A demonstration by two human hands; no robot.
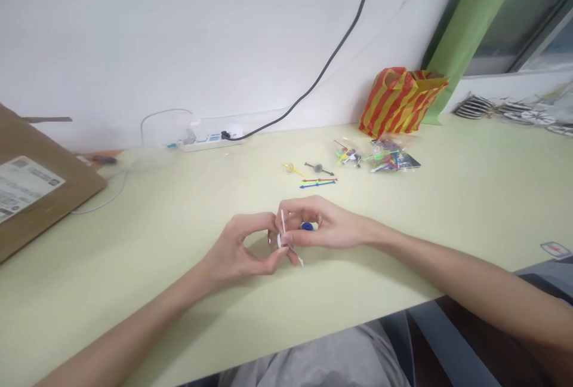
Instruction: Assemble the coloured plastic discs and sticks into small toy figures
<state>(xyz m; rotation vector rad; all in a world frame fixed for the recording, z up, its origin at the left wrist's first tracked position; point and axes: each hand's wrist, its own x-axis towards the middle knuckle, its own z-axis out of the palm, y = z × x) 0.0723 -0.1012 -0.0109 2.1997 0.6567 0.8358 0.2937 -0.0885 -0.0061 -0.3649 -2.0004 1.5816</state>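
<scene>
Above the table, my left hand [246,246] pinches a small clear round plastic piece [271,240] with a white disc on its right side. Close against it, my right hand [320,223] grips a thin white plastic spinner arrow [283,220], whose lower tip shows beneath my fingers. The two parts meet between the fingertips; whether they are joined, I cannot tell. A small blue round piece [307,227] shows within the curl of my right hand, resting on the table as far as I can see.
Beyond my hands lie a yellow arrow [290,168], a black arrow [318,168], a red arrow [320,180] and a blue arrow [317,184]. Plastic bags of parts [389,159] sit before a striped bag [403,100]. A cardboard box [45,160] stands left; a power strip [212,137] lies by the wall.
</scene>
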